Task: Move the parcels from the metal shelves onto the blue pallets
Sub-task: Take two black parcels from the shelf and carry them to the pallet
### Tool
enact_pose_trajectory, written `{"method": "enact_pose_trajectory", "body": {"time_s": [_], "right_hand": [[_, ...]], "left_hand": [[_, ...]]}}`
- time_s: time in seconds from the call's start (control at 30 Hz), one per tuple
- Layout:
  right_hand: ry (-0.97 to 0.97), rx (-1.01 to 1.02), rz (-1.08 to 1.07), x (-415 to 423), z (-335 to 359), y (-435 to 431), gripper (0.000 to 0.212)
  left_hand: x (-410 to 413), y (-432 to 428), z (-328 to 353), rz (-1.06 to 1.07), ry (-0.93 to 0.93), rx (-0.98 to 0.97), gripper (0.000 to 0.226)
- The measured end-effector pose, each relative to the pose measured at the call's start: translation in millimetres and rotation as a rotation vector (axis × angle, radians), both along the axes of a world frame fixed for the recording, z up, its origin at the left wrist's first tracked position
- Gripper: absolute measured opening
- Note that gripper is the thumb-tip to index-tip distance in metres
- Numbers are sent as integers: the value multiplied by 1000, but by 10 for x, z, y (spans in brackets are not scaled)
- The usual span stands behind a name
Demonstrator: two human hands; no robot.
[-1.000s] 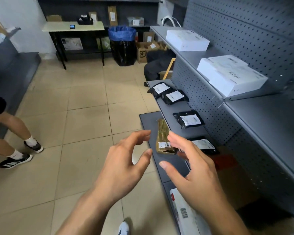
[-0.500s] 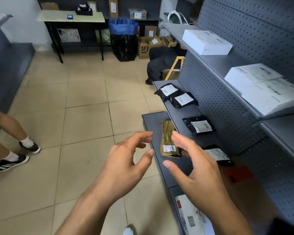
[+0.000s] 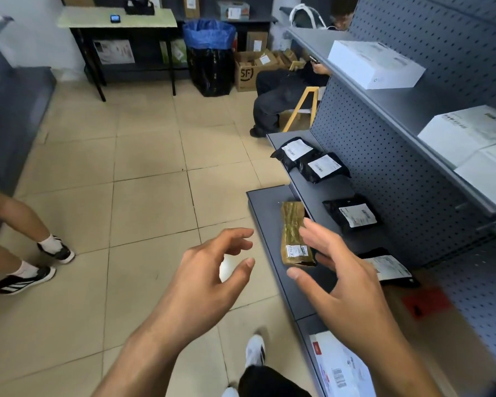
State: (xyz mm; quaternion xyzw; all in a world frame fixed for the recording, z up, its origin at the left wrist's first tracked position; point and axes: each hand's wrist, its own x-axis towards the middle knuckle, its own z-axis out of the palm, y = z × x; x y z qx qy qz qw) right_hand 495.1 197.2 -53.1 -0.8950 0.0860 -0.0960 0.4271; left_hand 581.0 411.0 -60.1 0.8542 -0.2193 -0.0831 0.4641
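At lower centre the left hand [image 3: 212, 279] and right hand [image 3: 338, 279] hover, fingers spread, holding nothing. Just beyond the right hand a brown parcel [image 3: 292, 227] lies on the low shelf [image 3: 265, 222]; black parcels [image 3: 324, 167] sit farther along, white boxes [image 3: 375, 64] upper right.

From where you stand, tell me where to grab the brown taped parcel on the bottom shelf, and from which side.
Take the brown parcel across its narrow width near the middle, from above, with the right hand open beside it. It lies long and slim, pointing away from you, so its long sides likely offer the surest grip.
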Motion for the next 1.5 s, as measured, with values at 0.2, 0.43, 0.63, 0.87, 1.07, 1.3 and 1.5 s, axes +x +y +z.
{"method": "enact_pose_trajectory", "body": {"time_s": [0.2,0.43,0.63,0.87,1.07,1.3,1.5], "right_hand": [[58,15,-7,274,-100,-36,72],[68,39,-50,825,-250,-275,69],[87,26,-56,1356,-254,-470,72],[77,43,-133,1880,-143,-887,71],[107,68,-187,2061,-101,-1151,76],[107,25,-354,2081,-83,-1519,75],[112,-12,-510,2129,-72,-1636,74]], "left_hand": [[294,-3,-61,-17,13,33,34],[907,-233,-93,-49,17,89,34],[1439,-603,-3,-130,24,97,40],[2118,-1188,129,-230,-12,61,41],[2535,-1609,142,-329,-32,66,41],[2836,-2199,118,-488,-29,40,38],[3122,-2555,57,-600,-23,49,38]]}}
